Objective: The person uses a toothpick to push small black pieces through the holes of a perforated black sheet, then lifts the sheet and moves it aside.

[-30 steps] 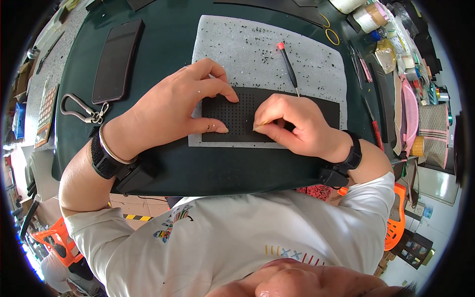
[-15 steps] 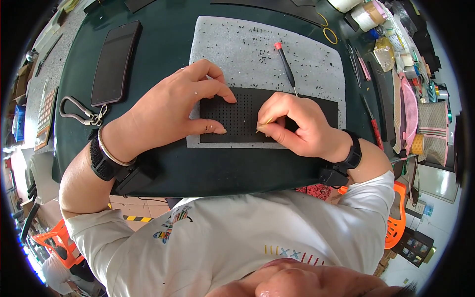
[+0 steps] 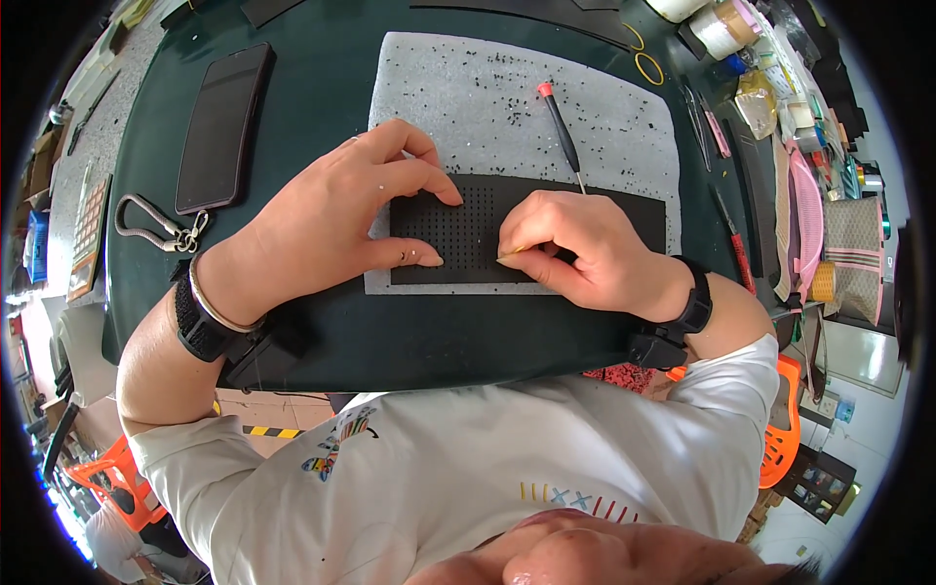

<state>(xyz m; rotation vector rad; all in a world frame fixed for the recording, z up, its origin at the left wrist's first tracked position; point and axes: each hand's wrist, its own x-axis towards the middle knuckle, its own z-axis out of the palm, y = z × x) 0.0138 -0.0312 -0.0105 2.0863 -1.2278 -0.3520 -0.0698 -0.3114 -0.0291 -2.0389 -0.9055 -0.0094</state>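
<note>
A black rectangular sheet (image 3: 472,275) with rows of small punched holes lies on a white foam-like sheet (image 3: 526,107). Small black bits are scattered over the white sheet. My left hand (image 3: 336,210) rests at the black sheet's left end, thumb and fingers spread apart, fingertips touching it, holding nothing. Over the middle of the black sheet, my right hand (image 3: 585,249) is closed in a pinch around a thin yellowish stick, mostly hidden by the fingers now. Its fingertips are down beside the holes. Behind the right hand lies a screwdriver (image 3: 561,132) with a red end and black handle.
A dark phone (image 3: 224,127) with a grey wrist strap (image 3: 151,222) lies at the left on the dark green table (image 3: 419,341). Yellow-handled scissors (image 3: 645,60), tweezers (image 3: 698,127) and a red-handled tool (image 3: 735,249) lie to the right. Tape rolls and a pink-edged pouch crowd the right edge.
My right hand has shifted slightly left and its fingers have rolled, so the yellowish stick is now mostly hidden. The left hand and both sheets sit nearly as before.
</note>
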